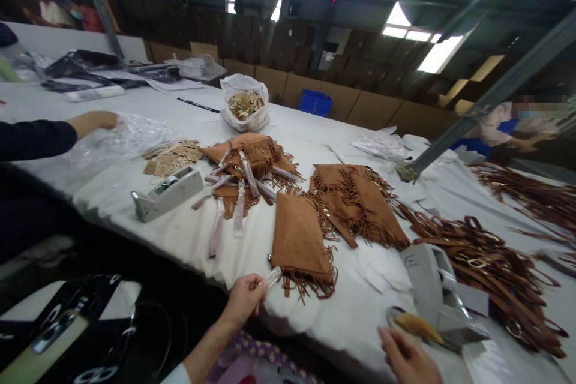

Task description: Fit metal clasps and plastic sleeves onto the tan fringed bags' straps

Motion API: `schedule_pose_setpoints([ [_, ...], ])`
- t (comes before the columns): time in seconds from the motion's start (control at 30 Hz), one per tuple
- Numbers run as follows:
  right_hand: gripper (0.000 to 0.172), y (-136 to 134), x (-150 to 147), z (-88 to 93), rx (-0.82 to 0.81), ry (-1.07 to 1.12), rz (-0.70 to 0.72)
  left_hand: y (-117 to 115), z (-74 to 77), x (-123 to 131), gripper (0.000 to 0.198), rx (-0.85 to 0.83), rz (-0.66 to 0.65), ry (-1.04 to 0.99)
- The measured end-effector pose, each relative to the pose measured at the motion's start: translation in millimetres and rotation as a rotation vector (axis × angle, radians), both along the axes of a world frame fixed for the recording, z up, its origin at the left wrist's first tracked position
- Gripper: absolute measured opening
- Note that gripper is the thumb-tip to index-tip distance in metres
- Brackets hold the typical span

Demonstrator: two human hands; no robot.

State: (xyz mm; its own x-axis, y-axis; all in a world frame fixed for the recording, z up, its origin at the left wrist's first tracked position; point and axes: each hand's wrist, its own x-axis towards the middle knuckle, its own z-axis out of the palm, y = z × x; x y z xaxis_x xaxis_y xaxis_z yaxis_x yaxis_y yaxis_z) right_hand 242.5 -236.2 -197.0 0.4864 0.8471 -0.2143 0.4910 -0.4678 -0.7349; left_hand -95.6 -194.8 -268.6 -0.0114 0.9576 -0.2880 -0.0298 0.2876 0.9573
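My left hand [246, 300] is closed, pinching a small clear plastic-wrapped piece [273, 276] at the lower left corner of a brown fringed pouch [299, 234]. The pouch lies flat near the table's front edge, fringe toward me. My right hand [407, 357] is at the lower right, fingers apart with nothing visible in them. Just beyond it are a yellow-handled tool [419, 326] and a grey tape dispenser [434, 288]. More brown fringed bags [360, 201] lie behind the pouch. To its left is a pile of fringed bags [254, 153] with plastic-wrapped straps [240, 210].
Another tape dispenser [168, 195] and stringed tags [173, 156] are at left, where another person's arm [36, 139] reaches over clear plastic [135, 135]. A white bag [245, 123] stands behind. Brown straps [481, 258] cover the right side; a metal post [477, 108] rises there.
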Motion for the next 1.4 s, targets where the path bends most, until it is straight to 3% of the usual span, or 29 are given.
schedule_pose_setpoints([
  [0.1, 0.037, 16.4, -94.1, 2.1, 0.024, 0.251, 0.303, -1.3, -2.4, 2.4, 0.030, 0.017, 0.014, 0.071],
  [0.17, 0.038, 28.3, -141.5, -1.5, 0.045, 0.395, 0.421, -2.5, -2.6, 3.6, 0.029, 0.035, 0.024, 0.123],
  [0.3, 0.041, 48.5, -188.3, -18.6, 0.047, 0.502, 0.519, -4.6, 0.8, 4.4, 0.031, 0.072, 0.034, 0.185],
  [0.47, 0.043, 63.5, -200.5, -39.4, 0.042, 0.427, 0.572, -6.8, 7.9, 3.0, 0.031, 0.163, 0.022, 0.276],
  [0.63, 0.042, 68.9, -204.2, -50.4, -0.043, 0.401, 0.523, -7.8, 8.8, 0.7, 0.028, 0.186, -0.002, 0.288],
  [0.8, 0.043, 66.9, -200.6, -51.1, -0.152, 0.426, 0.460, -5.7, 8.6, -1.4, 0.028, 0.107, -0.060, 0.124],
  [1.0, 0.046, 63.6, -204.2, -43.5, -0.194, 0.681, 0.405, -0.8, 15.2, 3.3, 0.033, 0.051, -0.045, -0.024],
  [1.1, 0.047, 63.7, -208.5, -42.4, -0.163, 0.647, 0.386, -4.2, 19.5, 5.4, 0.031, -0.017, 0.012, 0.113],
  [1.2, 0.048, 63.1, -211.2, -44.3, -0.133, 0.601, 0.361, -13.3, 25.6, 4.8, 0.029, 0.081, 0.068, 0.462],
  [1.3, 0.048, 62.1, -211.9, -46.8, -0.119, 0.591, 0.366, -21.4, 32.4, 3.8, 0.032, 0.231, -0.019, 0.738],
  [1.4, 0.048, 61.8, -210.6, -48.1, -0.102, 0.577, 0.374, -22.1, 36.4, 3.8, 0.034, 0.238, -0.095, 0.800],
])
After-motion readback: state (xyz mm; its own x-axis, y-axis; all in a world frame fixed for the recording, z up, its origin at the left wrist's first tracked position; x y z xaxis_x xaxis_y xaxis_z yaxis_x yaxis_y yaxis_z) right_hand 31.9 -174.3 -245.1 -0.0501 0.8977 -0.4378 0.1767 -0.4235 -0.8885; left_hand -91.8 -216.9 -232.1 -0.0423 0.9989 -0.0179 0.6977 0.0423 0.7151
